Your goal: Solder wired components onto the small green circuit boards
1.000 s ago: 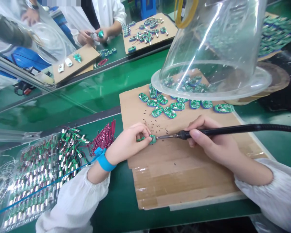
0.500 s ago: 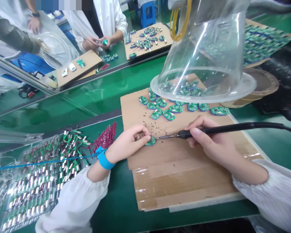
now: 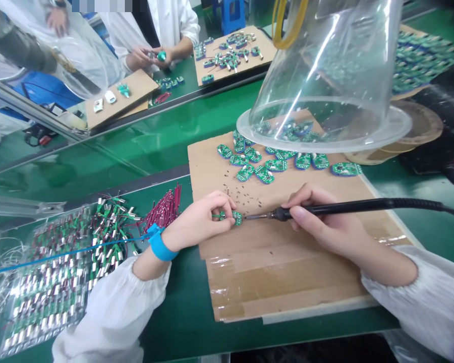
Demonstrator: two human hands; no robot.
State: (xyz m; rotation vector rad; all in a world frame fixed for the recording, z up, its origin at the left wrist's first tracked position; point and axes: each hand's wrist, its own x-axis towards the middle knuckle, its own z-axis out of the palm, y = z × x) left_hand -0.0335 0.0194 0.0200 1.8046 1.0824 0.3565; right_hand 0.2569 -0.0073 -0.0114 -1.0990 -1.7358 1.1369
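My left hand [image 3: 202,219], with a blue wrist strap [image 3: 159,244], pinches a small green circuit board [image 3: 235,217] against the cardboard sheet [image 3: 283,262]. My right hand [image 3: 327,222] is closed round a black soldering iron [image 3: 348,206], held like a pen. The iron's metal tip sits right at the board's right edge. Small dark specks lie scattered on the cardboard just above the board.
Several green circuit boards [image 3: 276,161] lie at the cardboard's far end under a clear plastic fume hood [image 3: 325,80]. A heap of red and green wired parts [image 3: 98,237] lies at left. Another person's hands [image 3: 151,53] work across the green belt [image 3: 144,141].
Both hands stay in place on the board and the iron. The view has shifted slightly; the iron's tip is still at the board.
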